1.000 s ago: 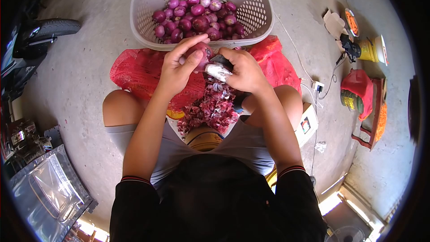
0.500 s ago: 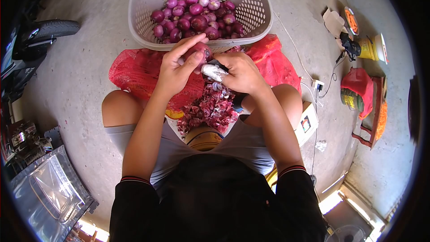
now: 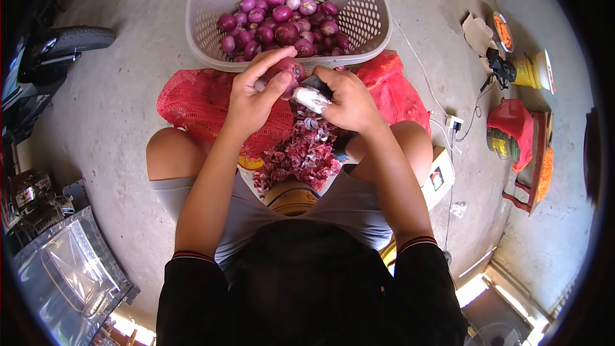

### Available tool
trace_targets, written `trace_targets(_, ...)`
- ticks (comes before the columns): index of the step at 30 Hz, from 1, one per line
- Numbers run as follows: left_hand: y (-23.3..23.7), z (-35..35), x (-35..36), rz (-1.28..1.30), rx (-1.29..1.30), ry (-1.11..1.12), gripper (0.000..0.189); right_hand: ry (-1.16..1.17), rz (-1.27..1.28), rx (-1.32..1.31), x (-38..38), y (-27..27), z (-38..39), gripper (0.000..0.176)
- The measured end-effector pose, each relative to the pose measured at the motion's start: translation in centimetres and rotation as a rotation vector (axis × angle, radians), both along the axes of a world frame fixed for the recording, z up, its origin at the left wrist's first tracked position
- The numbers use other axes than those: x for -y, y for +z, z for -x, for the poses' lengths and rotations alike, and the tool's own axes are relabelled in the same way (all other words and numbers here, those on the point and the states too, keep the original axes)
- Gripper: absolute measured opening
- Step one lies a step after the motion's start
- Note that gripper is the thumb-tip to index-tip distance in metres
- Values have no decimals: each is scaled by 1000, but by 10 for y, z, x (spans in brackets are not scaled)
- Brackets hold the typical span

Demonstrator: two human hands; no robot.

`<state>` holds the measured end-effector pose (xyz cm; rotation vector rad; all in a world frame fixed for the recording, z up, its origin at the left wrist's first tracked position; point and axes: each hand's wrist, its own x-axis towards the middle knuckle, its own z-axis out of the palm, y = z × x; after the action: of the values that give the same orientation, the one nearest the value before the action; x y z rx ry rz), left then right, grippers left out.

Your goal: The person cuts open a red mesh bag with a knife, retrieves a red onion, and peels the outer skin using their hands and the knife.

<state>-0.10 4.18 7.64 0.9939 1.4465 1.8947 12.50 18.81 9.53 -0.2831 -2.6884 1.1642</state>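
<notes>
A red onion rests in the curled fingers of my left hand, its thumb pressed along the near side. Close beside it, my right hand is closed on a small knife, of which a short dark part shows. A white wrapping covers the thumb end of that hand, right by the onion. Below both hands lies a heap of papery onion skins. Ahead, many peeled red onions fill the bottom of a grey plastic basket.
Red mesh sacks lie between my knees and the basket, left and right. A motorbike wheel juts in at far left. Cables and a power adapter run along the floor at right, near a yellow bucket.
My right hand and the knife have drawn slightly away from the onion, showing more of the dark part. My left hand keeps the onion in nearly the same place.
</notes>
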Motion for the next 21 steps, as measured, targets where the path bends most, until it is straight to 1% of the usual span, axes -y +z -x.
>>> trace_targets(2,1,-1,0,-6,29,-4,37,4,28,51,1,1,1,25)
trace_targets(3,1,0,-1,-6,3,1,37,5,42,76,2,2,2,26)
trace_targets(12,1,1,-1,-10,-123,45,36,44,67,-27,6,-7,2,23)
trace_targets(15,3,1,0,-12,-135,45,36,52,62,-10,5,-8,2,22)
trace_targets(18,4,1,0,-14,-139,48,37,49,-52,-62,6,-9,2,21)
trace_targets(21,4,1,1,-21,-106,53,36,46,-160,-82,7,1,1,21)
